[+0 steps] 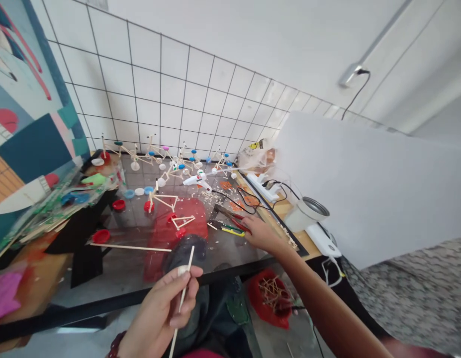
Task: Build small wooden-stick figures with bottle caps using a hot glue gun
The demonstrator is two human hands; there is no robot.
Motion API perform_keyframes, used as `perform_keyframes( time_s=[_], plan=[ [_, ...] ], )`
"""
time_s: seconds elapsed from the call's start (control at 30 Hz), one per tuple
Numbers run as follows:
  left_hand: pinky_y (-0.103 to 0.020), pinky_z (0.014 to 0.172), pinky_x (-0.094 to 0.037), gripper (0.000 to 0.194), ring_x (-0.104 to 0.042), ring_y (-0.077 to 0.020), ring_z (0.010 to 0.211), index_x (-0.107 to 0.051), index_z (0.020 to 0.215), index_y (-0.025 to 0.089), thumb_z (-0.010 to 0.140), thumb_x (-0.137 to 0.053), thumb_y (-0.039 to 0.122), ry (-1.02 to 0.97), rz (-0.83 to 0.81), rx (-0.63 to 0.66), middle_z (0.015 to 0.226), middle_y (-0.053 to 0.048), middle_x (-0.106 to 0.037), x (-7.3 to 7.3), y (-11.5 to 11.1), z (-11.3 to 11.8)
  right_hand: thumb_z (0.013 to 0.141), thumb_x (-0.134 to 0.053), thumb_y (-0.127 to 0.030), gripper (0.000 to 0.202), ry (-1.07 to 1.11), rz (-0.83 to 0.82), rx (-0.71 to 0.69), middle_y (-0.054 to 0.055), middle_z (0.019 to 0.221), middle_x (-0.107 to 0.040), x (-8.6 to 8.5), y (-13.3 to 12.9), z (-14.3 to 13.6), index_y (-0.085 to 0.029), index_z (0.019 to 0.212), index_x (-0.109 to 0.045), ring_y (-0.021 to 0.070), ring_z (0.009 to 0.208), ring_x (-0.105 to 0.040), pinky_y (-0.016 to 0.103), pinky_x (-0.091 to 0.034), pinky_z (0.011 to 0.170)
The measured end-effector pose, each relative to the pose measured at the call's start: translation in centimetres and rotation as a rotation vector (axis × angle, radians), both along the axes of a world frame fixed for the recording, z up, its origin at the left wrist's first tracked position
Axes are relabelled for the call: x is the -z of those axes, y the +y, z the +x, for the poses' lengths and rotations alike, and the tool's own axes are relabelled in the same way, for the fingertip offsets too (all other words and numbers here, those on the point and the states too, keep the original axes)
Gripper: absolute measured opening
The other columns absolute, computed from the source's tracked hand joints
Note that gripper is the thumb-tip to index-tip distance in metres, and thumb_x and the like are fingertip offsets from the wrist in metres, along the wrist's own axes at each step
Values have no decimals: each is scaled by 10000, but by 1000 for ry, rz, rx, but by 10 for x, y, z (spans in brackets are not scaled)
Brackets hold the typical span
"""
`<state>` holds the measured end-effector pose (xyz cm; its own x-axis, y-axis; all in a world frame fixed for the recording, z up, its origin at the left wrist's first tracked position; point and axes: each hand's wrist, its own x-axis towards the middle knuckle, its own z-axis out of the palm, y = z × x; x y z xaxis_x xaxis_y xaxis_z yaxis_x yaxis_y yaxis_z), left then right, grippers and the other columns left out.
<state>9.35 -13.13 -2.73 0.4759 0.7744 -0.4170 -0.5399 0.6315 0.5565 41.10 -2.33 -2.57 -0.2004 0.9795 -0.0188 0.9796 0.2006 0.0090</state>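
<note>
Pinched in my left hand (170, 303) is a thin wooden stick (187, 276), tilted upright at the table's front edge. My right hand (262, 233) reaches over the table and has its fingers closed around the red handles of the pliers (232, 217); some fingers are hidden. Beside the pliers lies a yellow utility knife (233, 230). Another wooden stick (131, 246) lies flat to the left of my hands. Small stick frames with red caps (183, 223) rest on a red patch behind the left hand.
Several stick models with coloured caps (178, 164) line the back by the wire grid (161, 74). A white glue gun (198, 181) lies mid-table, its cord running right. A power strip (263, 186) and a can (308, 214) stand right. A red bag of sticks (269, 298) sits below.
</note>
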Motion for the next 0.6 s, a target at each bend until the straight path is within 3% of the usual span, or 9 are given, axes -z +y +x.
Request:
perform_keyframes(
  time_s=[0.13, 0.23, 0.43, 0.6],
  plan=[
    [-170, 389, -111, 330, -267, -13, 422, -726, 958, 168, 722, -817, 380, -33, 26, -15, 582, 57, -456, 5, 2, 3, 897, -460, -161, 249, -102, 51, 71, 158, 941, -697, 1, 4, -8, -126, 904, -706, 229, 855, -634, 306, -422, 767],
    [-166, 393, -113, 327, -274, -7, 420, -713, 957, 153, 721, -816, 354, -59, 12, -38, 588, 61, -456, 7, 4, 4, 902, -476, -197, 247, -109, 65, 78, 136, 887, -693, 0, 3, -9, -133, 865, -712, 221, 840, -635, 294, -421, 753],
    [-162, 393, -113, 345, -280, -4, 420, -699, 1001, 133, 740, -796, 336, -62, 15, -65, 600, 67, -455, 11, 7, 5, 824, -583, -263, 213, -90, -4, 34, 131, 1048, -666, -7, -1, -13, -146, 969, -688, 235, 948, -635, 289, -449, 798],
    [-159, 390, -118, 319, -275, -2, 420, -703, 992, 115, 755, -784, 313, -57, 20, -60, 600, 60, -467, 11, 7, 8, 832, -561, -304, 329, -167, -58, 133, 220, 1113, -635, 0, 5, -23, -86, 1044, -686, 297, 940, -654, 349, -476, 796]
  ],
)
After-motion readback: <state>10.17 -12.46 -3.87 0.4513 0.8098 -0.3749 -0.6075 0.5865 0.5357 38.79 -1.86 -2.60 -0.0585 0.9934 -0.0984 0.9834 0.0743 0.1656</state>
